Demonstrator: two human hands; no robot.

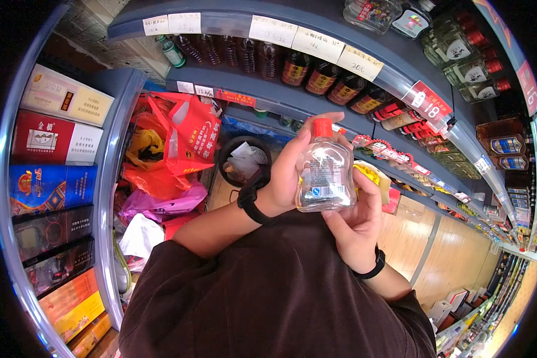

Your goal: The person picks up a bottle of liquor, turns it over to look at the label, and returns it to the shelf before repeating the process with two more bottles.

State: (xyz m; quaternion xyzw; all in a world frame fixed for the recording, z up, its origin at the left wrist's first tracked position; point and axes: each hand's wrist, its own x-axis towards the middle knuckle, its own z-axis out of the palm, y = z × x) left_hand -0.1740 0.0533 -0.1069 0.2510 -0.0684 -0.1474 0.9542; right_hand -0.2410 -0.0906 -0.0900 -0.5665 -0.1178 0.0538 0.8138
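Note:
A clear glass bottle with a red cap [323, 173] stands upright between my two hands, its label with small print and a barcode facing me. My left hand [289, 164] wraps round the bottle's left side, with fingers reaching behind the cap. At the lower right, my right hand [359, 224] supports the bottle near its base, thumb below and fingers at the side. Behind the bottle, a yellow item [369, 174] shows partly beside my right fingers; what bears it is hidden. Black bands circle both wrists.
Shelves of bottles [319, 76] with price tags run across the top and right. Packaged boxes [55, 190] fill the left shelf. Red bags [188, 131] and a dark bin [243, 161] stand between the shelves. Wooden floor [420, 238] shows at right.

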